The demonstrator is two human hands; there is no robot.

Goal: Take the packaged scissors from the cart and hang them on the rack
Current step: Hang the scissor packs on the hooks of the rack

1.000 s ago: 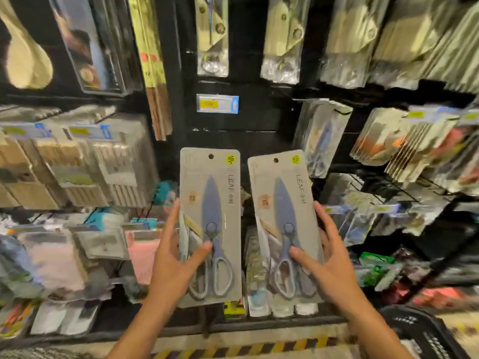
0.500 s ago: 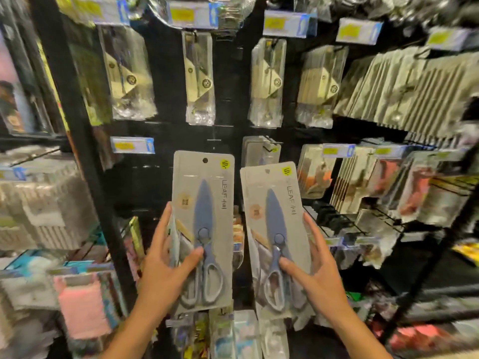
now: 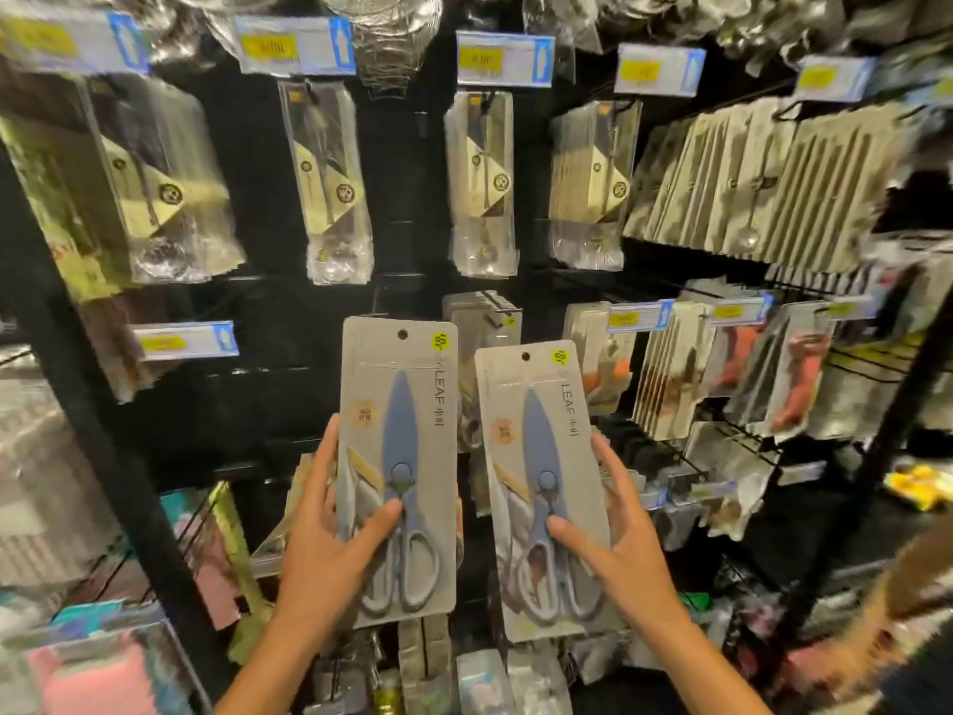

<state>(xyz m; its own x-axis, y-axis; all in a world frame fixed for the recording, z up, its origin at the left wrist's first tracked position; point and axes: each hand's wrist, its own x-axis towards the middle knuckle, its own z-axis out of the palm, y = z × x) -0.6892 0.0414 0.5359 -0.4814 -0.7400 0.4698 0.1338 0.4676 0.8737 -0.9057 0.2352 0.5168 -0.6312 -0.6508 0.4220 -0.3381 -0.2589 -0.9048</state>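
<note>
1. We held one pack in each hand before the rack (image 3: 154, 508). The left hand (image 3: 330, 549) gripped the left scissors pack (image 3: 399, 456) by its lower left edge, thumb across the front and fingers behind. The right hand (image 3: 624, 549) gripped the right scissors pack (image 3: 541, 482) by its lower right edge in the same way. Both packs stood upright and apart from any hook; the cart was out of view.
2. We judged alignment the main risk. Each card had a single small hang hole, the left hole (image 3: 403, 333) and the right hole (image 3: 525, 357), and our grips lay near the bottom, so a card top could sway and miss a hook tip.
3. A matching stack (image 3: 482, 322) hung just behind and between the packs. Its hook tip was too dim for us to locate, so a blind push could bend a card or knock hanging packs loose.
4. With both hands occupied, neither could steady the other's card; a thumb-and-finger hold could slip and drop a pack.
5. The price tag (image 3: 185, 340) at the left marked a hook we could not see, so misplacement was possible.
</note>
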